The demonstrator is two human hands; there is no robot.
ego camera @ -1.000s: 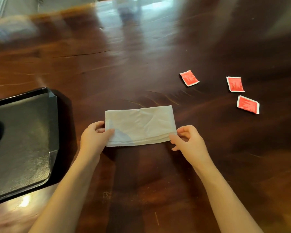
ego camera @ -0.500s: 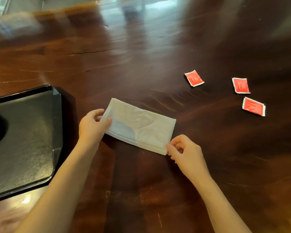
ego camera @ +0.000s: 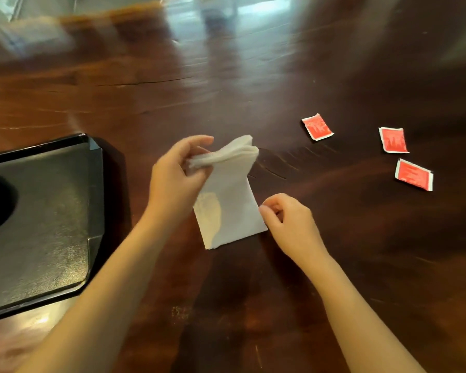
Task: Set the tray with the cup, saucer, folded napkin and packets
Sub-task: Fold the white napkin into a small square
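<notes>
A white paper napkin point(ego camera: 230, 208) lies on the dark wooden table, its far end lifted and curled over. My left hand point(ego camera: 178, 173) pinches that raised end between thumb and fingers. My right hand point(ego camera: 285, 219) pins the napkin's near right edge with curled fingertips. A black tray point(ego camera: 46, 219) sits at the left, and a dark round shape shows at its left edge, cut off by the frame. Three red packets lie to the right: one point(ego camera: 317, 127) nearest the napkin, one point(ego camera: 393, 140) farther right, one point(ego camera: 414, 175) below it.
The wooden table point(ego camera: 253, 305) stretches all around, with bright window reflections at the far side. The tray's right rim lies about a hand's width left of the napkin.
The napkin has turned from lying crosswise to pointing away from me. My left hand has lifted its end and is bending it over; my right hand stayed at the near corner.
</notes>
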